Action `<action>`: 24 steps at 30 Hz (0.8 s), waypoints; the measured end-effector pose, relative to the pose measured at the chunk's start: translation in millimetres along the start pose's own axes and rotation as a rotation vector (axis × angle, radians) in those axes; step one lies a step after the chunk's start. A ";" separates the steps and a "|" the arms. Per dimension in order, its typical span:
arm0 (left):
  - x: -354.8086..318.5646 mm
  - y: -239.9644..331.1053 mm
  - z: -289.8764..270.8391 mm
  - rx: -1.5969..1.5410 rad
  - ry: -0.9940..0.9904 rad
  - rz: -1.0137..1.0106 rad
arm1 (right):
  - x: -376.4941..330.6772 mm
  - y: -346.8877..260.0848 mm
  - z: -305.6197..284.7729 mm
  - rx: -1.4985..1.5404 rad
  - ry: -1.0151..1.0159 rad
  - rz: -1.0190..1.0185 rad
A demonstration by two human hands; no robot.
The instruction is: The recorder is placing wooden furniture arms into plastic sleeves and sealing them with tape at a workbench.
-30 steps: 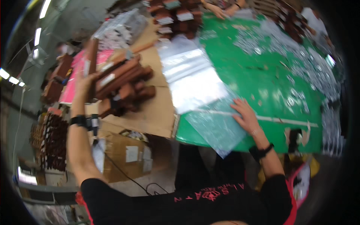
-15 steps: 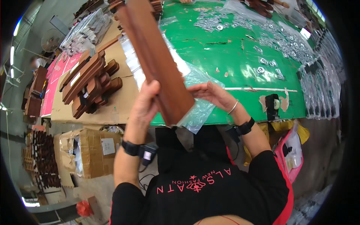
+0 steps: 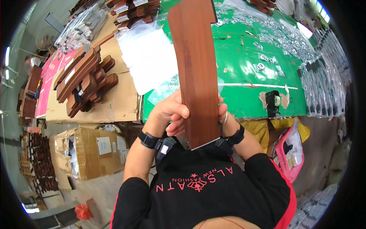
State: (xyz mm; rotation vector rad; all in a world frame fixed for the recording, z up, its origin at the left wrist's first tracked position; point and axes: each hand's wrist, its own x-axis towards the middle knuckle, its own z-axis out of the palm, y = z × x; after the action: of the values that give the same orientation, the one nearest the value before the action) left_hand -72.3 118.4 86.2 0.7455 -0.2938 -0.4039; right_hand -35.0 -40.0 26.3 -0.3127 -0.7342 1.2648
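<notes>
Through the head view, I have a smooth, reddish-brown wooden board [image 3: 198, 72] with fine grain, a notch at its far right corner and a straight-cut near end. My left hand [image 3: 173, 112] grips its left edge, thumb on the face; my right hand [image 3: 224, 110] curls at the right edge, partly hidden behind it. The board reaches over the glossy green tabletop [image 3: 248, 101], its near end past the near edge. To the right, some room separates it from a black tape holder [image 3: 273, 103]; to the left, white sheets [image 3: 148, 57] lie close by, then piled wooden pieces [image 3: 84, 82]. Near left, a taped cardboard box [image 3: 89, 164] shows pale plastic through a gap; near right, a pink basket [image 3: 280, 152] holds clear plastic and something black.
</notes>
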 end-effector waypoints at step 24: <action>-11.4 -92.8 -88.7 1.866 0.353 0.251 | -8.8 -80.1 -5.8 -1.646 0.737 0.069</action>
State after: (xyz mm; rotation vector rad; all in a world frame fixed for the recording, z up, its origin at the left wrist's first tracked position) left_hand -70.3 114.6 -42.6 2.5275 -0.3770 0.4078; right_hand 27.7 -71.1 66.6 -2.0025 -0.9410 0.2327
